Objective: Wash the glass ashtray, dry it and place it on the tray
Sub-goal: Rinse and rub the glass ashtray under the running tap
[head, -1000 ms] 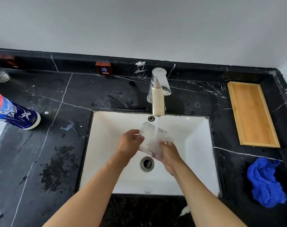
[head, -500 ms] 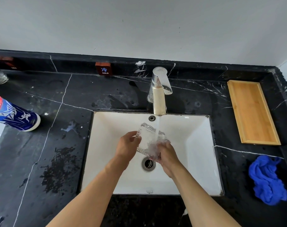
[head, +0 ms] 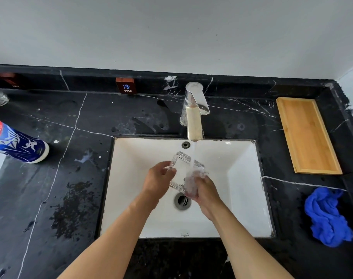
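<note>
Head view, glass ashtray [head: 184,171] between left hand [head: 158,181] and right hand [head: 204,189] — under tap water

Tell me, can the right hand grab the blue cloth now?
Probably not yet: the right hand is busy holding the ashtray under the water. The cloth lies uncovered on that side.

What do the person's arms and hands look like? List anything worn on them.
Both forearms are bare as far as the frame shows; no sleeves visible. The left hand and right hand carry no gloves, and no watch, bracelet or ring is visible. Running water blurs the right fingertips.
</note>
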